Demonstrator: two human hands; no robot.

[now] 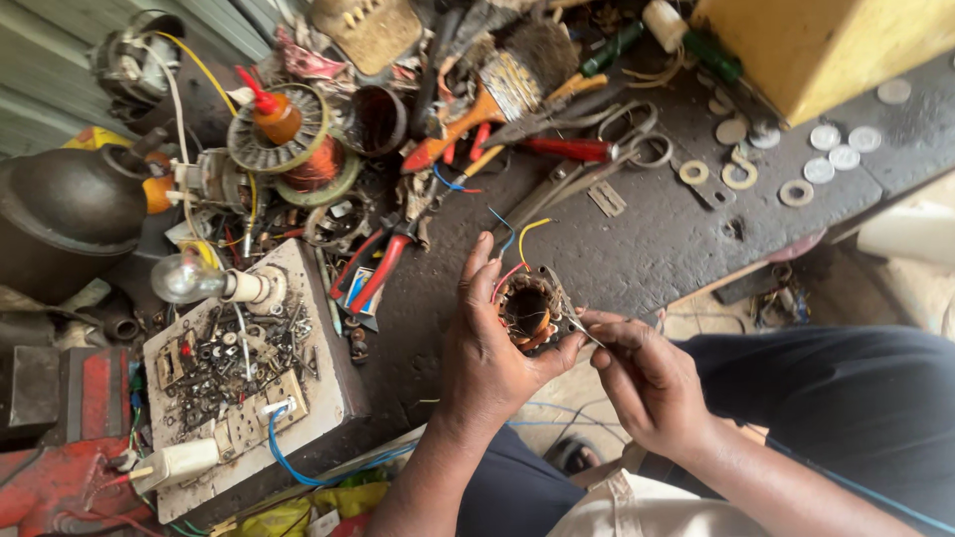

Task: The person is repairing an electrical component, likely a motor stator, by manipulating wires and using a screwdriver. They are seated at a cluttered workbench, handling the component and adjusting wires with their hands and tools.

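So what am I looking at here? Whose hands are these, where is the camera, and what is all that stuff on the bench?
No machine here: a person works with bare hands, filmed by a camera on their head looking down. The left hand cups a small round motor winding with copper coils and coloured wires sticking up. The right hand pinches a thin metal pin against its rim. The dark workbench is cluttered: red-handled pliers, scissors, a paintbrush, flat washers, a light bulb and a tray of screws.
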